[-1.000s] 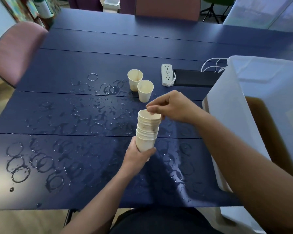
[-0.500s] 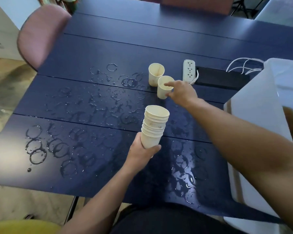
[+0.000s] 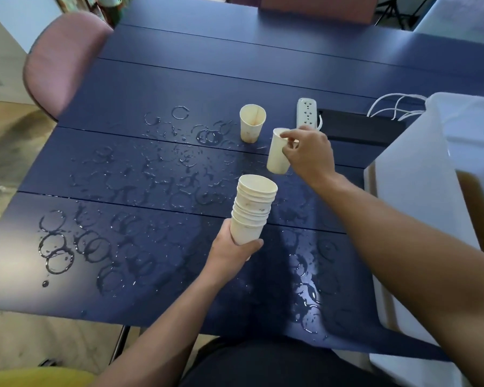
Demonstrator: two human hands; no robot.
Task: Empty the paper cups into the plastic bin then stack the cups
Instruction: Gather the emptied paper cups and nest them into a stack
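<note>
cup [image 3: 277, 155] now lifted by right hand [image 3: 309, 153]

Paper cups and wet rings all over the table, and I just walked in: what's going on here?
A person is clearing up cups. Their left hand holds a stack of cups above the wet table. Their right hand pinches the rim of a single cup. Another cup stands behind it. The plastic bin sits at right.

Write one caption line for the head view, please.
Left hand holds the cup stack; right hand pinches a single cup by its rim above the wet table.
</note>
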